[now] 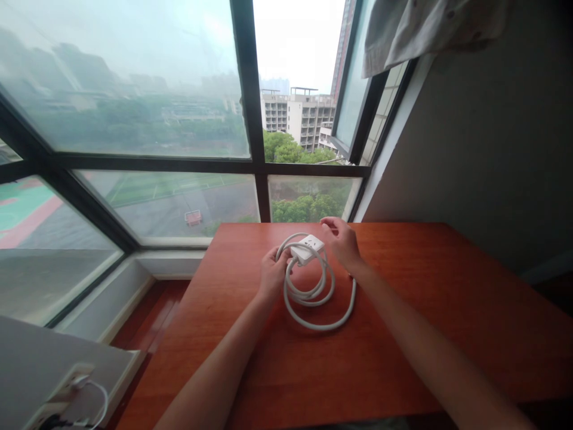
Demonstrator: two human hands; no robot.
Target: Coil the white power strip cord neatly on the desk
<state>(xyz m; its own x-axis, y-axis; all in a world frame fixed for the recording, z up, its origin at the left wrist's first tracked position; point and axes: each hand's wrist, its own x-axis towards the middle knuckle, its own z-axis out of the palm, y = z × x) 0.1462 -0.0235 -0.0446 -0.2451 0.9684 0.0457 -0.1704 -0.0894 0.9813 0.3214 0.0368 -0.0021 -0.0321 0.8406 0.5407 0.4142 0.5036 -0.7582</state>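
A white extension cord's socket block [307, 249] is tilted up over the wooden table, its outlet face showing. My left hand [273, 272] grips the extension cord at the block's left end, thumb and fingers closed where the cable meets it. The white cable [324, 327] hangs in several loose loops around and below the block. To the right of the block is my right hand [342, 242], its fingers curled inward. The cable runs up to behind my right wrist, where its end is hidden. Whatever my right fingers hold, if anything, cannot be made out.
The reddish-brown table [403, 358] stretches beneath both arms, its far edge close to the window [308, 169]. Pale cloth [416, 36] hangs at upper right. At lower left a wall outlet [74, 382] has a white plug and cord in it.
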